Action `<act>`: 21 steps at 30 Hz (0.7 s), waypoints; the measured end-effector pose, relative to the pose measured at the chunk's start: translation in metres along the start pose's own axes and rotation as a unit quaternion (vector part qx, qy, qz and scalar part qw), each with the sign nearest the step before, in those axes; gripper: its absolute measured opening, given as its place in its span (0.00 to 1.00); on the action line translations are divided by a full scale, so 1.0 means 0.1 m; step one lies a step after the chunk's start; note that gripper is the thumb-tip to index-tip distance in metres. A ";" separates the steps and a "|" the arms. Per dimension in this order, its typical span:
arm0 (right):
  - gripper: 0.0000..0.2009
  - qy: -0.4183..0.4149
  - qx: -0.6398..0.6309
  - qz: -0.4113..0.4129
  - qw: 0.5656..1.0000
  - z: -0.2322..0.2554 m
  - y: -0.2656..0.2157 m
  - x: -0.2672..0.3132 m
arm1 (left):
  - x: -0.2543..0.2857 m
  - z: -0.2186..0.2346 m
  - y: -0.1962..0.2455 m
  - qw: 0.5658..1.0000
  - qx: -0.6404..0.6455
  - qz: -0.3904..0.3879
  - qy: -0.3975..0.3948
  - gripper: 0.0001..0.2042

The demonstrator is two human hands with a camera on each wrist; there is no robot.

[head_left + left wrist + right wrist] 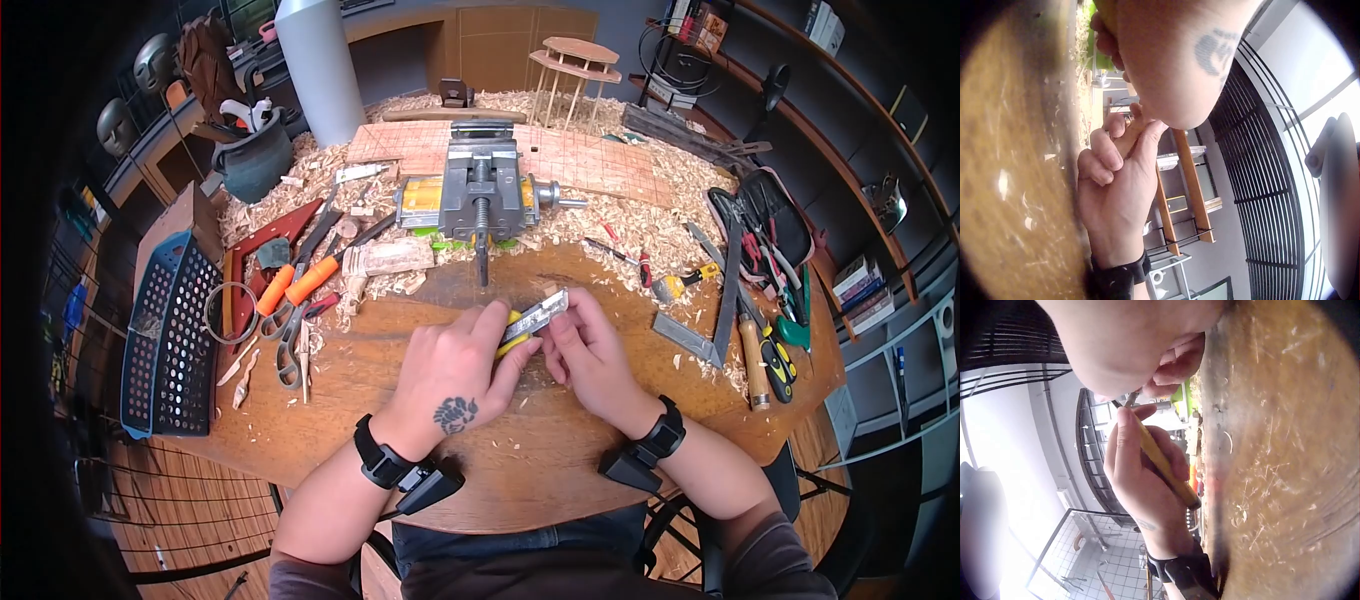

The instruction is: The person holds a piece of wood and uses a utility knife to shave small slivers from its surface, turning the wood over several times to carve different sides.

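My left hand (452, 368) grips a yellow-and-silver utility knife (538, 316) above the front middle of the wooden bench. Seen from the right wrist, its thumb lies along the yellow handle (1163, 464), whose dark butt end sticks out below the palm. The silver end tilts up to the right toward my right hand (596, 362), where thumb and fingers pinch around the tip. In the left wrist view the right hand's fingers (1107, 150) are curled, and the left hand's heel hides most of the knife.
Beyond the hands a grey vise (482, 185) stands amid wood shavings. Orange-handled tools (312, 280), scissors (288, 345) and a perforated basket (170, 335) lie left. At right are a metal square (690, 338), a yellow-handled scraper (685, 283), a wooden-handled chisel (754, 365) and a tool pouch (765, 220).
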State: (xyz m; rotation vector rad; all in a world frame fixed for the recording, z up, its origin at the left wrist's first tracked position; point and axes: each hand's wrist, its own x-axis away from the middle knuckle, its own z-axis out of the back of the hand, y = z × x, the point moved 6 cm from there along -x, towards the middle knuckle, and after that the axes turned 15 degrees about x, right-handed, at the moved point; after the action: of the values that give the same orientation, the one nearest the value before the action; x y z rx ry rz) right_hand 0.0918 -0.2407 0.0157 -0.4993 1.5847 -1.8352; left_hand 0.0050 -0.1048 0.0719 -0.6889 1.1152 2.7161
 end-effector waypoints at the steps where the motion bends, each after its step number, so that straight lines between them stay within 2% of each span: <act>1: 0.14 0.003 -0.011 -0.012 1.000 0.00 -0.01 0.00 | 0.00 0.00 0.00 1.000 0.005 -0.001 -0.001 0.16; 9: 0.18 -0.017 -0.017 -0.037 0.999 0.03 -0.05 0.01 | -0.01 0.00 0.02 1.000 0.004 -0.006 -0.006 0.16; 17: 0.22 0.010 0.022 0.003 1.000 0.04 0.02 -0.01 | 0.00 -0.03 0.01 1.000 0.003 0.000 -0.019 0.16; 21: 0.18 0.041 0.016 0.004 0.999 0.06 0.02 -0.01 | 0.00 -0.03 0.01 1.000 0.002 0.009 -0.019 0.16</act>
State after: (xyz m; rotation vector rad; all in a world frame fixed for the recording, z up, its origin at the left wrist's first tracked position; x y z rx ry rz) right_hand 0.0975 -0.2444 0.0156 -0.4063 1.6064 -1.8930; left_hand 0.0061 -0.1073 0.0707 -0.6282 1.1234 2.7282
